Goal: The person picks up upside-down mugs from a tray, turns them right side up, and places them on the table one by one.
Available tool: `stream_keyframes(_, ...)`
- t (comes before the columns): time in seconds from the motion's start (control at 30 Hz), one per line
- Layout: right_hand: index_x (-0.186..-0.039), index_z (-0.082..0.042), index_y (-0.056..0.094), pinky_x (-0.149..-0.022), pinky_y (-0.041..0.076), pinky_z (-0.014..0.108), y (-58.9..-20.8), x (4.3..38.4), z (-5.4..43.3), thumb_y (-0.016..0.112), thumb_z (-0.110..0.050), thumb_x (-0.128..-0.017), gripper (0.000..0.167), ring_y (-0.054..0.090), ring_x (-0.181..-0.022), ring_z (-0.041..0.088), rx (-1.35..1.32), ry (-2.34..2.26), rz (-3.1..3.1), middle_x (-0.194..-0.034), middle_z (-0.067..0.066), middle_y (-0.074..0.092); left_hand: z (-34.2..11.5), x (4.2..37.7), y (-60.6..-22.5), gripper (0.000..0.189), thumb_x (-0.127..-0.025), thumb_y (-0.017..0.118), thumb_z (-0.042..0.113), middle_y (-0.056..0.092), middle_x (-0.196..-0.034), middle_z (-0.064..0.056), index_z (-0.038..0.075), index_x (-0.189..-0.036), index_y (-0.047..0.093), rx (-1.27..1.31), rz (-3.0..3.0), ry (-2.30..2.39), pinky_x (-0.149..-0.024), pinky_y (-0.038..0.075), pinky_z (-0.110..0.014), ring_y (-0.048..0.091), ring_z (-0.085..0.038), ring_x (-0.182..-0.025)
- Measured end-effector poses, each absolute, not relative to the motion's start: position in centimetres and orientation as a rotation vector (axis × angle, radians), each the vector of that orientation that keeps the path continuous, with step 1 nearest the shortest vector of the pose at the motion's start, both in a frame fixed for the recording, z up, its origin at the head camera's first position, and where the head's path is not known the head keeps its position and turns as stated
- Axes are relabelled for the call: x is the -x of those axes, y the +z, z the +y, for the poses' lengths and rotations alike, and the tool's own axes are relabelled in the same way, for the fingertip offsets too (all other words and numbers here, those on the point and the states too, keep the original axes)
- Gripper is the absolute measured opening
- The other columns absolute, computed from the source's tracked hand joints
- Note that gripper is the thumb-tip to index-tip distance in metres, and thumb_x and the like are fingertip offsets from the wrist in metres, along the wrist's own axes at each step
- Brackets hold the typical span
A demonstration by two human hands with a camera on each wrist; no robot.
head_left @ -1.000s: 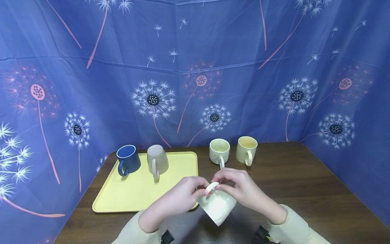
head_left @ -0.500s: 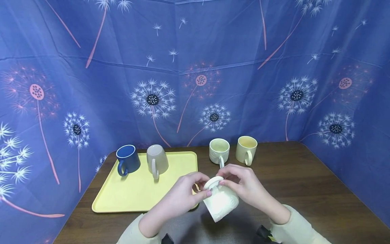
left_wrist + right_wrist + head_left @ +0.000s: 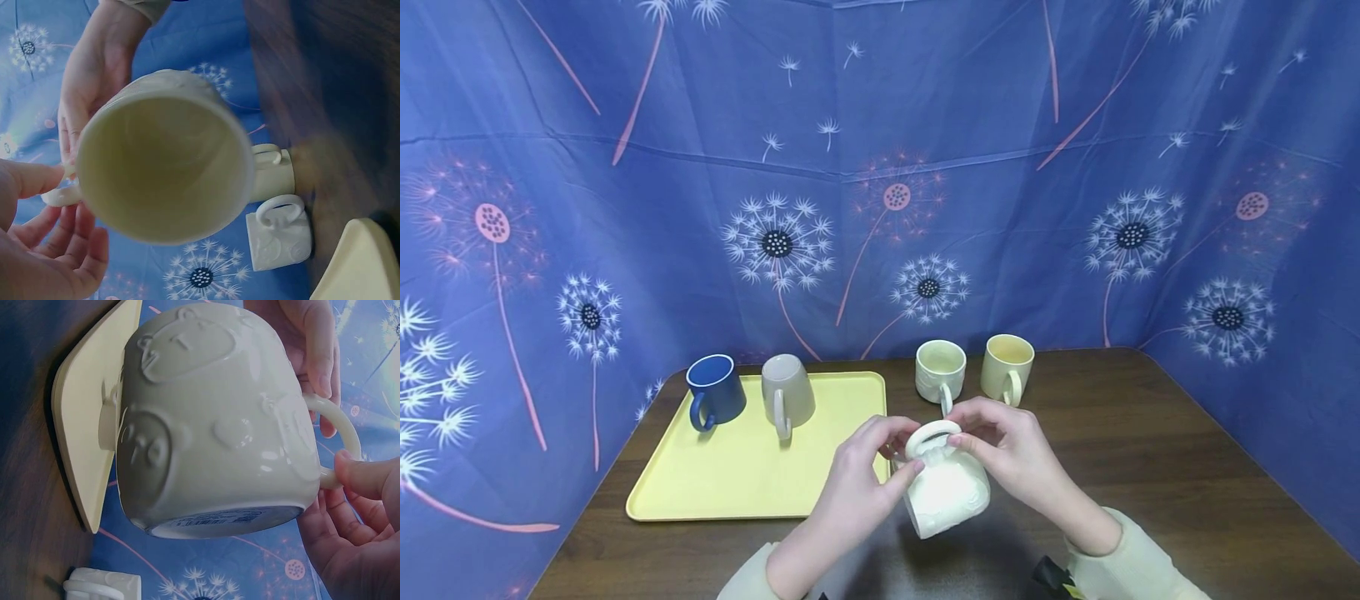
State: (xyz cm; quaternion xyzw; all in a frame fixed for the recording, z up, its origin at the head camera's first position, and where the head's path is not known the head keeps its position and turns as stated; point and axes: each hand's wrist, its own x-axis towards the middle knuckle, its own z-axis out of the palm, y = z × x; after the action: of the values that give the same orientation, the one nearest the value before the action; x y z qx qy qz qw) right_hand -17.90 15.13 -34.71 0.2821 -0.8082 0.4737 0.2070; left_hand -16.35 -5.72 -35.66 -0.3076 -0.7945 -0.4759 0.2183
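Observation:
A white mug (image 3: pixel 947 492) with raised animal-face reliefs (image 3: pixel 181 344) is held above the table, tipped on its side with its handle (image 3: pixel 932 429) upward. My left hand (image 3: pixel 865 475) pinches one side of the handle between thumb and fingers. On the handle's other side, my right hand (image 3: pixel 1011 442) pinches it too, as the right wrist view shows. Its hollow inside (image 3: pixel 162 169) faces the left wrist camera, and a printed label (image 3: pixel 215 520) shows on its base in the right wrist view.
Left of the hands lies a yellow tray (image 3: pixel 722 483), bearing a blue mug (image 3: pixel 718 392) and an upside-down grey mug (image 3: pixel 790 392). Behind the hands stand a pale green mug (image 3: pixel 938 375) and a pale yellow mug (image 3: pixel 1006 371) on the dark wooden table (image 3: pixel 1165 467).
The white mug has turned and risen slightly, its handle now showing as a wide loop. Both hands have moved up a little with it, and the left fingers have spread along the handle.

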Motion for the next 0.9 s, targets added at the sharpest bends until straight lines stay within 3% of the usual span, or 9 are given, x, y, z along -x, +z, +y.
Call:
stream_keyframes(0.27, -0.094, -0.009, 0.066, -0.062, 0.054, 0.024, -34.7, 17.6, 15.2, 0.075, -0.002, -0.077, 0.021, 0.064, -0.073, 0.006, -0.727, 1.374, -2.243, -0.084, 0.001, 0.070, -5.0, 16.8, -36.8, 0.039, -0.075, 0.077, 0.000, 0.063, -0.094, 0.004, 0.010, -0.109, 0.062, 0.859, -2.037, -1.316, -0.073, 0.051, -0.024, 0.060, -0.009, -0.082)
stream_keyframes(0.6, -0.095, -0.007, 0.065, -0.066, 0.056, 0.026, -34.7, 17.5, 15.3, 0.074, -0.004, -0.079, 0.019, 0.065, -0.076, 0.007, -0.726, 1.473, -2.262, -0.085, 0.004, 0.069, -4.9, 17.3, -37.5, 0.028, -0.077, 0.074, 0.001, 0.064, -0.086, 0.002, 0.011, -0.101, 0.065, 0.881, -1.920, -1.350, -0.068, 0.052, -0.022, 0.060, -0.010, -0.075)
stream_keyframes(0.9, -0.095, -0.009, 0.063, -0.068, 0.055, 0.027, -34.7, 17.4, 15.5, 0.074, -0.005, -0.079, 0.020, 0.065, -0.078, 0.009, -0.756, 1.522, -2.282, -0.086, 0.002, 0.068, -5.3, 17.9, -37.1, 0.029, -0.070, 0.076, -0.008, 0.065, -0.082, -0.008, 0.000, -0.097, 0.067, 0.990, -1.822, -1.293, -0.063, 0.053, -0.023, 0.060, -0.016, -0.070)
